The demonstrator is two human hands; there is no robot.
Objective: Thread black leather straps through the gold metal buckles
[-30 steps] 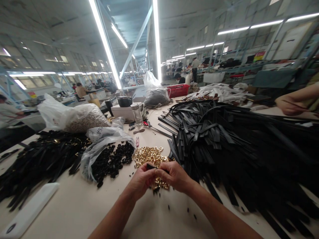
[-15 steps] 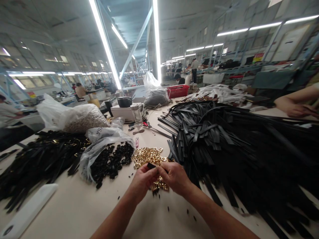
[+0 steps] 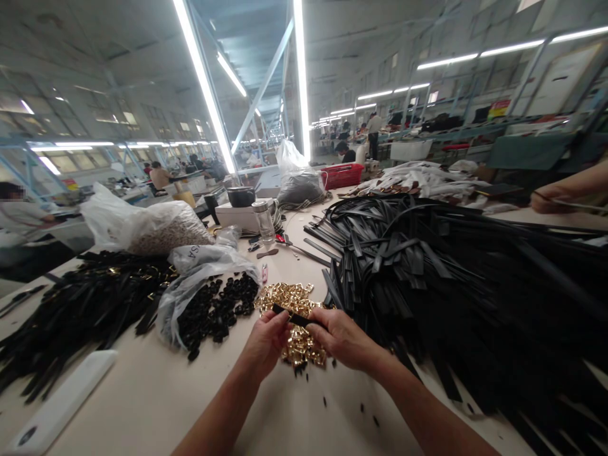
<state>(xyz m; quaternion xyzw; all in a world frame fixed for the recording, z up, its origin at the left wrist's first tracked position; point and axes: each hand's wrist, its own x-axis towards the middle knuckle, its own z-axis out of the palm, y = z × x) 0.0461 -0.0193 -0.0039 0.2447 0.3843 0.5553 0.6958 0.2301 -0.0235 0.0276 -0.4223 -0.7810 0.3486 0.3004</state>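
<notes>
Left hand (image 3: 266,339) and right hand (image 3: 338,335) both pinch a black strap (image 3: 291,315) over the gold buckles (image 3: 289,303); strap pile (image 3: 427,266) at 2 o'clock.

Both hands meet over the gold clips (image 3: 289,297) on the bench (image 3: 142,392): left hand (image 3: 266,339) and right hand (image 3: 342,337) pinch one black strap (image 3: 289,314) between them. Black buttons (image 3: 216,310) lie left of the grip, heaped straps (image 3: 427,272) right.

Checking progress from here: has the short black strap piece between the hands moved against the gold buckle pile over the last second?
Yes. The black strap piece now sticks out farther left and lies flatter over the gold buckle pile, pinched between left hand and right hand.
</notes>
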